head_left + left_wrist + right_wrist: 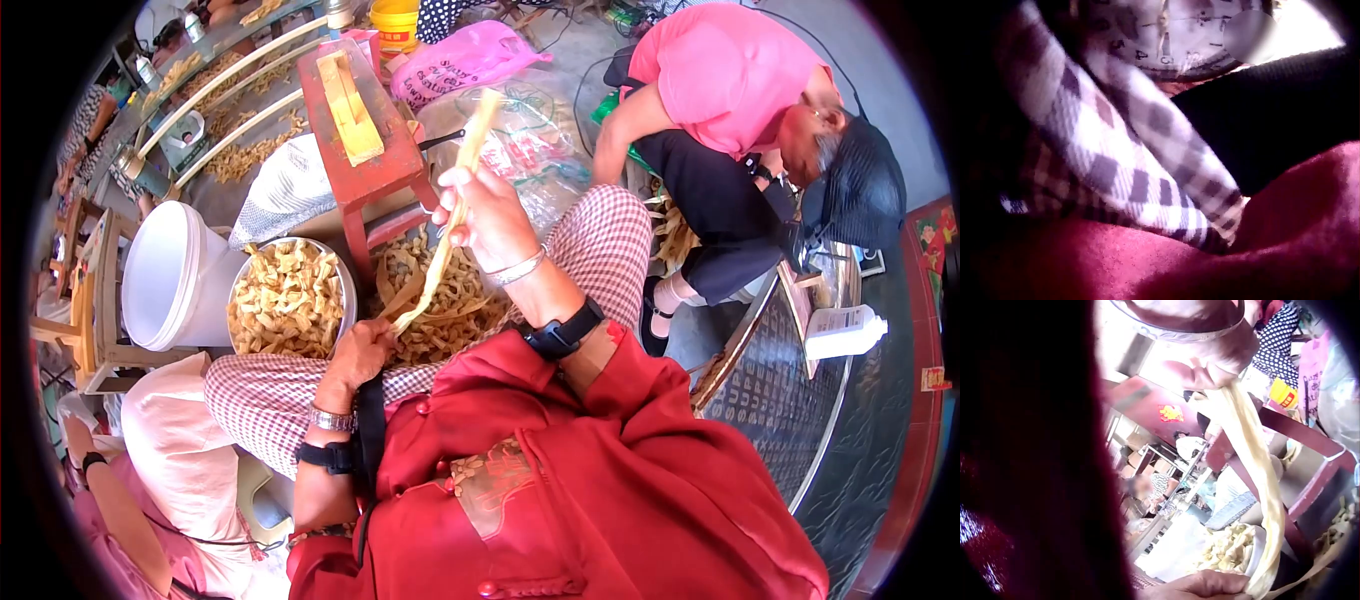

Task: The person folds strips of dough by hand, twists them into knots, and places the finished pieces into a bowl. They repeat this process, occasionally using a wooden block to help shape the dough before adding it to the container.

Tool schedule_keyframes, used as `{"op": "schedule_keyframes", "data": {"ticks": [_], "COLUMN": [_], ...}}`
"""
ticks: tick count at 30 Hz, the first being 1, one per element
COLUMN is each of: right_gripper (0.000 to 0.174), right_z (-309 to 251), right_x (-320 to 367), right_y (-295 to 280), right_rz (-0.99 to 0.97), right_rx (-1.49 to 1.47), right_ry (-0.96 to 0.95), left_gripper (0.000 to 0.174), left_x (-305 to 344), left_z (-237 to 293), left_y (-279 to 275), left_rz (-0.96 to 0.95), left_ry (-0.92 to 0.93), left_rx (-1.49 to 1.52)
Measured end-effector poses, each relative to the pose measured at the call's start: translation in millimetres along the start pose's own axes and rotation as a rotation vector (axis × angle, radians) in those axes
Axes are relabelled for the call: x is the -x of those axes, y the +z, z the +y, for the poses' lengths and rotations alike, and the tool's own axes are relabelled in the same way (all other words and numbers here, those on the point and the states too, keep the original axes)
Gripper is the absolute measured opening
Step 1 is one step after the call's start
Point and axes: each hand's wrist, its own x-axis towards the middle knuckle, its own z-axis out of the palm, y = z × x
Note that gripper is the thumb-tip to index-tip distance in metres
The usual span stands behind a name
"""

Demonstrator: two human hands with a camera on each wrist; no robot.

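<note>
A long, pale yellow tofu skin strip (448, 250) stretches slantwise between my hands over my lap. My right hand (492, 222) grips its upper part, and the strip's end sticks up past the fingers. Lower down, my left hand (362, 352) pinches the other end. In the right wrist view the strip (1254, 456) hangs slightly twisted from the right hand (1219, 359) down to the left hand (1207, 586). The left wrist view shows only a watch face (1166, 31), checked cloth (1122, 162) and red sleeve cloth; the left hand is hidden there.
Knotted yellow pieces (285, 295) fill a bucket at my left knee, beside a white bucket (165, 275). More strips (430, 320) lie beyond my lap. A red bench (365, 115) carries a yellow block (350, 110). A person in pink (735, 75) bends over at right.
</note>
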Motion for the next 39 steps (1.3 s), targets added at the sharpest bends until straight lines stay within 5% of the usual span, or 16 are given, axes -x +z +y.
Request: {"op": "schedule_keyframes", "data": {"ticks": [3,6,7,10,12,18,19,20,23,26,32,36,39], "right_gripper": [0.021,0.027,0.027,0.028,0.031,0.04,0.04,0.036,0.032,0.029,0.024,0.034,0.038], "right_z": [-17,-16,-10,0,22,37,34,34,36,38,40,35,24], "right_x": [18,37,42,66,71,67,66,64,57,50,38,36,38], "right_y": [28,49,55,72,77,65,63,60,53,43,37,27,25], "right_rz": [-0.057,-0.17,-0.191,-0.301,-0.359,-0.532,-0.504,-0.488,-0.247,-0.063,0.106,-0.113,-0.195], "right_rx": [0.072,0.14,0.172,0.232,0.231,-0.044,-0.044,-0.081,-0.079,-0.122,0.466,0.389,0.306], "right_ry": [-0.047,-0.111,-0.125,0.028,-0.001,0.245,0.274,0.238,0.156,0.159,-0.366,-0.191,0.055], "left_gripper": [0.019,0.027,0.034,0.033,0.031,0.034,0.032,0.03,0.026,0.023,0.014,0.014,0.012], "left_x": [-10,2,2,21,9,13,7,9,-1,2,8,14,13], "left_z": [-20,39,38,75,60,87,91,74,76,74,112,121,115], "left_y": [17,-4,-7,-14,-8,-48,-48,-54,-48,-45,-36,-43,-51], "left_rz": [0.43,0.433,0.252,-0.011,0.124,0.099,0.276,0.004,0.294,0.207,0.118,0.015,0.184], "left_ry": [0.282,-0.075,-0.18,-0.172,-0.128,-0.141,-0.227,0.068,-0.011,0.031,0.077,0.067,0.083], "left_rx": [-0.146,0.106,0.49,1.14,1.429,1.466,1.541,1.482,1.528,1.38,1.044,0.838,0.516]}}
